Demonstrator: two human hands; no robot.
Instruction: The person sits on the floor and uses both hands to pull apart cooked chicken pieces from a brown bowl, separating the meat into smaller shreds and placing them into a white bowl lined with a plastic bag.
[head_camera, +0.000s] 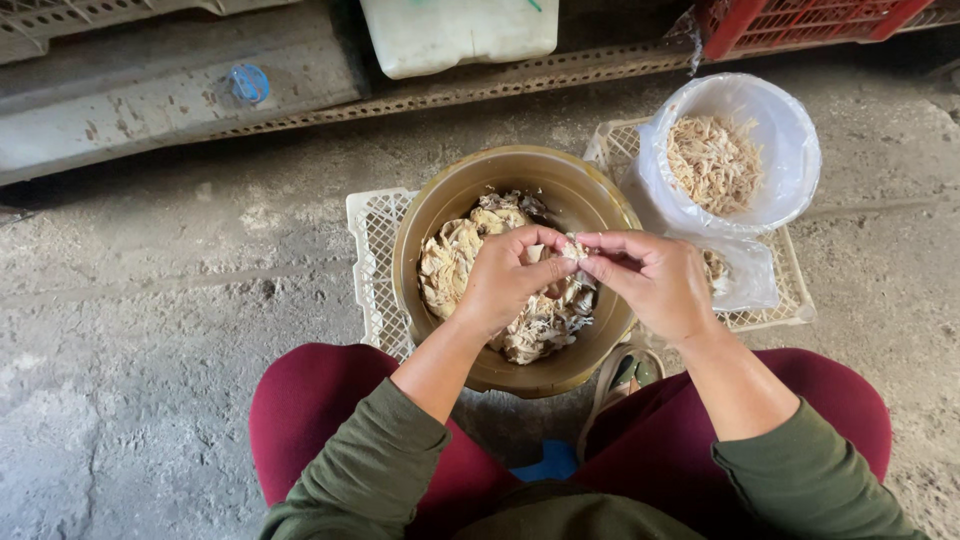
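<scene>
1. Head view: a small pale piece of dried fish (572, 247) is pinched between both hands, just above the brown bowl (455, 190).
2. The left hand (505, 280) grips the piece with fingertips closed on it.
3. The right hand (655, 280) grips its other end, thumb and forefinger pressed together.
4. The bowl holds a heap of dried fish (455, 265) and sits on a white crate (372, 250).
5. A white bag (790, 130) of shredded bits (714, 160) stands just beside, on the right.
</scene>
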